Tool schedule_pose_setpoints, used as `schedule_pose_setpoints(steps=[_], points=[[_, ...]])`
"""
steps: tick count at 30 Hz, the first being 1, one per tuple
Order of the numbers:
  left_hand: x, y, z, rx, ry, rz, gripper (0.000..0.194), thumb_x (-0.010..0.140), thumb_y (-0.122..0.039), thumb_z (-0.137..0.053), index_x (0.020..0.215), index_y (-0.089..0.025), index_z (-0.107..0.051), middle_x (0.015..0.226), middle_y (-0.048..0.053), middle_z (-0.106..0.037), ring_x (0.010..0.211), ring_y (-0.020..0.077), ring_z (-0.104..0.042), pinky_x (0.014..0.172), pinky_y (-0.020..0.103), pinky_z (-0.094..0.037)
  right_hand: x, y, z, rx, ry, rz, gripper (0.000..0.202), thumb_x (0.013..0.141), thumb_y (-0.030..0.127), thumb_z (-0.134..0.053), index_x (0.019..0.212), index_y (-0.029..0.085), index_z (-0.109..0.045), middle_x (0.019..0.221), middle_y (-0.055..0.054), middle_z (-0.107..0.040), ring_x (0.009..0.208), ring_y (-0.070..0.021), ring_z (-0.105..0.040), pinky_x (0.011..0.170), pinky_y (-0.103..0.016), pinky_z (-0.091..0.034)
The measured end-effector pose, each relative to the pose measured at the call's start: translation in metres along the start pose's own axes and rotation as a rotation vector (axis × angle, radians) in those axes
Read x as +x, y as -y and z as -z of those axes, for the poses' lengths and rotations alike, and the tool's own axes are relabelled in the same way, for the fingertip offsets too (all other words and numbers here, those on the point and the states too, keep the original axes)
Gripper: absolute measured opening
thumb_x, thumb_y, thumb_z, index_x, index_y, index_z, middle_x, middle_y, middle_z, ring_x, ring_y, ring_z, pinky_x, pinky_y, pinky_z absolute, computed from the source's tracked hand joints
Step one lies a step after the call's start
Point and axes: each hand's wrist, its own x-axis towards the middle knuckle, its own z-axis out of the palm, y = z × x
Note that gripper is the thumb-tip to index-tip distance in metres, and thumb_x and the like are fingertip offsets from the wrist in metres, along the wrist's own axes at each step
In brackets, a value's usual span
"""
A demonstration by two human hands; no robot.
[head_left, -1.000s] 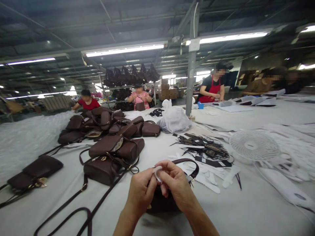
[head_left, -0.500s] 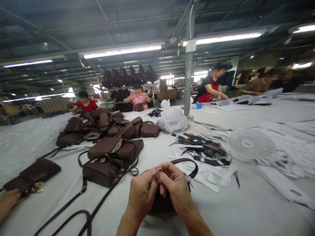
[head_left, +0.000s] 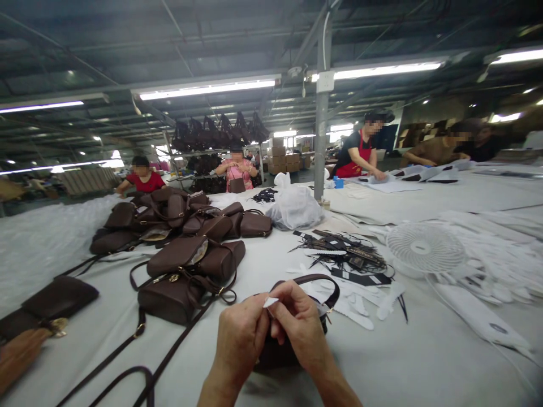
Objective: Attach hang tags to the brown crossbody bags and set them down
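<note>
Small white piece pinched above a dark bag
Left hand and right hand have fingers closed on the white piece, likely for fine control; the dark bag sits beneath them on the table.

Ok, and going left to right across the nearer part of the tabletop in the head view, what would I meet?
Lone brown bag, nearer brown bag cluster, left hand, right hand, heap of black tags, white fan.
</note>
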Motion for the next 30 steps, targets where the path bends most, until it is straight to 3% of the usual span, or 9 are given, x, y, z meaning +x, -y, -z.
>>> schedule_pose_setpoints(steps=[5, 9, 14, 19, 23, 27, 30], points=[[0.003, -0.006, 0.004, -0.087, 0.038, 0.04, 0.023, 0.095, -0.021, -0.041, 0.099, -0.021, -0.064, 0.077, 0.001, -0.071, 0.067, 0.0144, -0.066, 0.062, 0.023, -0.045, -0.003, -0.011, 0.002, 0.085, -0.016, 0.039, 0.026, 0.078, 0.037, -0.073, 0.077, 0.02, -0.053, 0.049, 0.008, -0.055, 0.038, -0.0048, -0.048, 0.036, -0.012, -0.038], [0.004, -0.006, 0.009, -0.116, 0.103, 0.015, 0.027, 0.096, -0.021, -0.039, 0.089, -0.02, -0.064, 0.071, 0.001, -0.068, 0.069, 0.0153, -0.066, 0.064, 0.023, -0.047, -0.004, -0.008, 0.006, 0.127, 0.07, -0.01, 0.025, 0.081, 0.035, -0.071, 0.076, 0.02, -0.052, 0.05, 0.008, -0.056, 0.039, -0.0054, -0.05, 0.037, -0.012, -0.04], [0.002, 0.001, 0.015, -0.133, 0.143, 0.008, 0.025, 0.096, -0.022, -0.041, 0.107, -0.022, -0.063, 0.082, 0.003, -0.07, 0.075, 0.0151, -0.067, 0.068, 0.022, -0.049, -0.006, 0.004, 0.008, 0.084, 0.167, -0.051, 0.024, 0.08, 0.037, -0.072, 0.08, 0.019, -0.057, 0.064, 0.003, -0.064, 0.058, -0.0095, -0.063, 0.05, -0.017, -0.05], [-0.002, 0.002, 0.014, -0.05, 0.091, -0.035, 0.026, 0.095, -0.021, -0.04, 0.111, -0.02, -0.062, 0.081, 0.004, -0.07, 0.068, 0.0159, -0.065, 0.061, 0.023, -0.047, -0.004, 0.011, 0.004, 0.016, 0.078, -0.129, 0.034, 0.072, 0.043, -0.078, 0.077, 0.018, -0.056, 0.064, 0.002, -0.065, 0.058, -0.0143, -0.068, 0.048, -0.02, -0.054], [-0.004, 0.002, 0.013, -0.022, 0.091, -0.013, 0.023, 0.095, -0.022, -0.04, 0.097, -0.02, -0.063, 0.073, 0.003, -0.067, 0.062, 0.0148, -0.061, 0.056, 0.023, -0.041, -0.002, 0.021, 0.002, -0.031, 0.098, -0.154, 0.039, 0.068, 0.048, -0.08, 0.076, 0.018, -0.055, 0.061, 0.003, -0.063, 0.057, -0.0148, -0.068, 0.044, -0.019, -0.053], [-0.001, 0.004, 0.016, -0.085, 0.116, 0.102, 0.025, 0.094, -0.021, -0.038, 0.082, -0.019, -0.06, 0.069, 0.002, -0.064, 0.06, 0.0132, -0.056, 0.056, 0.022, -0.037, 0.005, 0.038, 0.005, -0.036, 0.268, -0.236, 0.042, 0.076, 0.05, -0.072, 0.1, 0.018, -0.059, 0.075, -0.001, -0.07, 0.072, -0.0169, -0.072, 0.063, -0.026, -0.059], [0.007, 0.006, 0.02, -0.136, 0.152, 0.14, 0.027, 0.093, -0.022, -0.037, 0.076, -0.018, -0.057, 0.069, 0.001, -0.062, 0.06, 0.0126, -0.054, 0.058, 0.022, -0.036, 0.019, 0.049, 0.006, -0.109, 0.304, -0.34, 0.048, 0.08, 0.056, -0.062, 0.11, 0.019, -0.057, 0.073, -0.002, -0.07, 0.066, -0.0178, -0.072, 0.059, -0.028, -0.058]])
